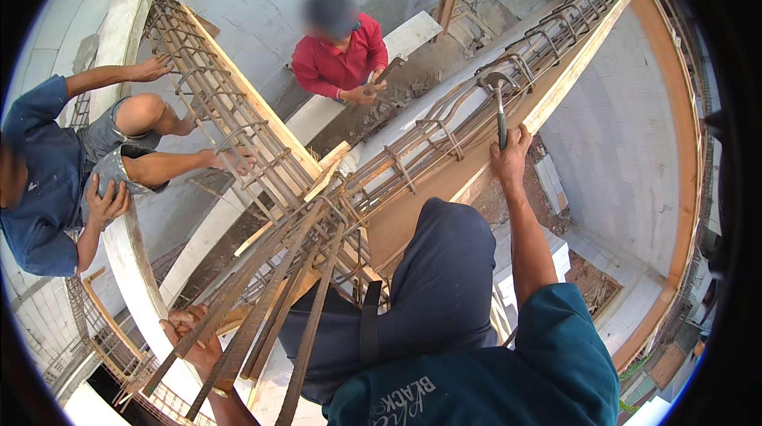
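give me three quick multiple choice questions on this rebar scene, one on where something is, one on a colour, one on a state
1. Where is the grey steel claw hammer?
A. in the right hand, over the long rusty rebar cage
B. lying on the grey block wall
C. in the left hand

2. What colour is the shirt of the person standing below?
A. yellow
B. red
C. white

3. What is the left hand doing?
A. hanging free
B. resting on a knee
C. gripping rusty steel bars

Answers:
1 A: the right hand is closed round the hammer's handle, its head above the long rusty rebar cage.
2 B: the long-sleeved shirt is plainly red.
3 C: its fingers wrap the rusty steel bars at the lower left.
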Motion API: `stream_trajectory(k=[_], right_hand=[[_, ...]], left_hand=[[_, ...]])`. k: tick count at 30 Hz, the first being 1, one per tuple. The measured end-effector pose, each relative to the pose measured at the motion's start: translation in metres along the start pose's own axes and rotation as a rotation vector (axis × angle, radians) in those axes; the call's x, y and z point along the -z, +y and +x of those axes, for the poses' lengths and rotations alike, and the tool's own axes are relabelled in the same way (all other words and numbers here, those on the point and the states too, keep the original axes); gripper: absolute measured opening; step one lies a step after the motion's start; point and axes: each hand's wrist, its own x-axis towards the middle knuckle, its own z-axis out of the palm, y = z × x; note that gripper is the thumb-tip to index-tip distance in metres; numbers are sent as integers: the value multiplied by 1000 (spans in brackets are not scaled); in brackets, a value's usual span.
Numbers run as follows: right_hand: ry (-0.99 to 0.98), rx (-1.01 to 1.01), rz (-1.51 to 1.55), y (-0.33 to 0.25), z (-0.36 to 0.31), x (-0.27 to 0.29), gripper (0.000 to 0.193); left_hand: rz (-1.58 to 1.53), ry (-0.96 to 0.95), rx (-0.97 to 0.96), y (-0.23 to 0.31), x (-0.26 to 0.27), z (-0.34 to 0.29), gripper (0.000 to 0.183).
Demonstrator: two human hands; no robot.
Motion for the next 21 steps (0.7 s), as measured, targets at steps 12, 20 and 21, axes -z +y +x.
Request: stream_trajectory(k=[12,20,21], right_hand=[[14,55,-11,-3,1,0,38],[-200,-625,594,-74,-11,58,37],[-179,-577,658,-83,-7,56,31]], left_hand=[[-63,-84,-35,-12,2,4,64],[-67,-173,-72,-15,10,8,66],[-42,-157,-79,-16,10,8,65]])
